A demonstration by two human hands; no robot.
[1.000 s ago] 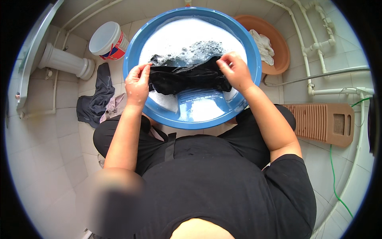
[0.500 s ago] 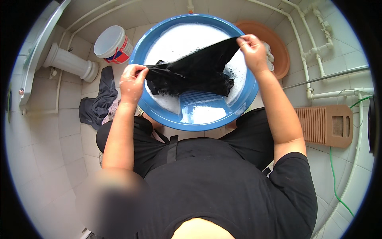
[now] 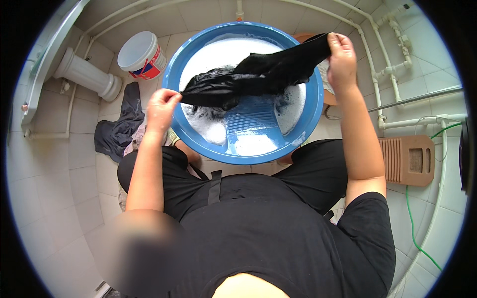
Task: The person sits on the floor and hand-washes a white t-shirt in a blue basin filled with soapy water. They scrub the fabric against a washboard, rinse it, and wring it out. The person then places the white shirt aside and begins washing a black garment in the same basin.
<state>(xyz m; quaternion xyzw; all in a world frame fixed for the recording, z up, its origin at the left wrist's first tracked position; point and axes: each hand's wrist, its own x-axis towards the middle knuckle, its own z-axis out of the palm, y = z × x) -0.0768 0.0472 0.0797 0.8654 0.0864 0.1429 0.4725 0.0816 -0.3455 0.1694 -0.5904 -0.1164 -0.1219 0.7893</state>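
A wet black garment (image 3: 263, 72) is stretched between my two hands over a round blue washtub (image 3: 243, 158); its exact kind cannot be made out. My left hand (image 3: 161, 108) pinches one end at the tub's left rim. Higher up, beyond the right rim, my right hand (image 3: 342, 59) grips the other end. The garment's lower folds hang down to the white suds (image 3: 208, 126). Below it shows the ribbed washboard surface (image 3: 252, 121) built into the tub's near side, with foam at its foot.
Left of the tub stand a white bucket (image 3: 136, 52) and a white pedestal (image 3: 89, 74). Dark clothes (image 3: 117, 124) lie on the tiles by my left knee. A brown washboard (image 3: 410, 160) is at right, near a green hose (image 3: 413, 218) and white pipes (image 3: 377, 94). An orange-brown basin (image 3: 329, 98) sits behind my right hand.
My right hand has moved right and farther away, pulling the garment out longer past the rim. My left hand has dropped slightly, and more of the ribbed surface shows.
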